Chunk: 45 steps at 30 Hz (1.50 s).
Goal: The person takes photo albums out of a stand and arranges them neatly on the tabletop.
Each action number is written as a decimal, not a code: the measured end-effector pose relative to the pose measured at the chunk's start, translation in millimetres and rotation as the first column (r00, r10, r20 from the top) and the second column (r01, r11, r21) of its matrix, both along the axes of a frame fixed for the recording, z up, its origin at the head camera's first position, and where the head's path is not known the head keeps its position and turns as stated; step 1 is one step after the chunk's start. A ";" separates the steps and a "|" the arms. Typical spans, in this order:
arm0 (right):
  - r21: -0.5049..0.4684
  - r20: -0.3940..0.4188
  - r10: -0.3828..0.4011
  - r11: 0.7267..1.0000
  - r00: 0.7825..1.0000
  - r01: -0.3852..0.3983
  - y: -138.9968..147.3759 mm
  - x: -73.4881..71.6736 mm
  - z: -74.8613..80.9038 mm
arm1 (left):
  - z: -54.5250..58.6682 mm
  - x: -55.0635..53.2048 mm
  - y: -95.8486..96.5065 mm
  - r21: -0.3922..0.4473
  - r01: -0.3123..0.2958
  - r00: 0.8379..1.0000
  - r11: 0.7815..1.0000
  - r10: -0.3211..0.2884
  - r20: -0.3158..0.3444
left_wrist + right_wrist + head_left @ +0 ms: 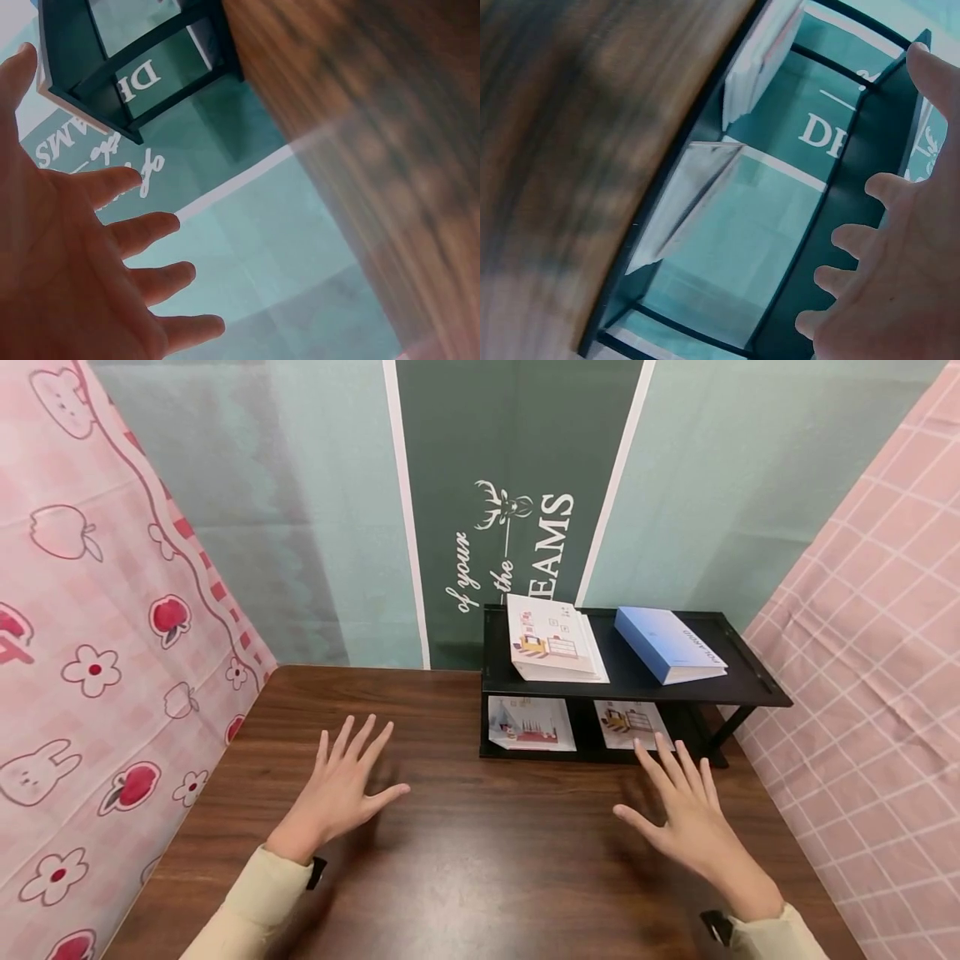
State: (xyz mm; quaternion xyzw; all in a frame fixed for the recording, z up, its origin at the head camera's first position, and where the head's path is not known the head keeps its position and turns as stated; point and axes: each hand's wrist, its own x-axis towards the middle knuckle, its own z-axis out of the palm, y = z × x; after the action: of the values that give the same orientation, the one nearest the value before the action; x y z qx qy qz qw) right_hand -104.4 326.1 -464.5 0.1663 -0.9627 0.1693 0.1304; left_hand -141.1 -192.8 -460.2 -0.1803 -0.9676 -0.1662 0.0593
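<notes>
My left hand (341,797) is held over the left part of the brown wooden table (465,843), palm down, fingers spread, holding nothing. Likewise spread and holding nothing, my right hand (690,827) is in front of a black two-tier rack (615,670); its fingertips overlap the lower shelf's front in the head view. On the top tier lie a white book (551,643) with a printed room drawing and a blue book (667,643) lettered POLAROID. Two more illustrated white books, a left one (532,724) and a right one (633,722), lie on the lower tier.
A green and teal curtain (337,510) with white lettering hangs behind the table. Pink patterned cloth (90,610) borders the left side, and pink checked cloth (885,693) the right. The rack stands at the table's back right, near the checked cloth.
</notes>
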 end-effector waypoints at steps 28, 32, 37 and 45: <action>-0.058 -0.083 0.071 0.995 0.994 -0.076 -37.0 -52.4 71.3 | 59.4 -45.7 55.8 0.037 0.132 0.991 0.991 -0.131 -0.020; -0.050 -0.084 0.084 0.995 0.993 -0.088 -37.3 -61.8 73.7 | 64.7 -53.0 65.3 0.050 0.144 0.990 0.988 -0.144 -0.001; -0.054 -0.052 0.084 0.995 0.995 -0.087 -37.4 -73.0 76.3 | 71.0 -64.0 75.9 0.031 0.144 0.989 0.989 -0.144 0.018; -0.056 0.030 0.062 0.997 0.998 -0.060 -43.8 -90.4 79.8 | 78.4 -81.8 89.2 0.053 0.152 0.987 0.987 -0.155 0.045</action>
State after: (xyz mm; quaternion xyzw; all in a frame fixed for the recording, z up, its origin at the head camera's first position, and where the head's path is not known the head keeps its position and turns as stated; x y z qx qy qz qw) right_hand -194.8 282.3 -384.8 0.1891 -0.9540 0.2024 0.1144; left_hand -222.8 -103.6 -381.8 -0.2486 -0.9477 -0.1984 0.0270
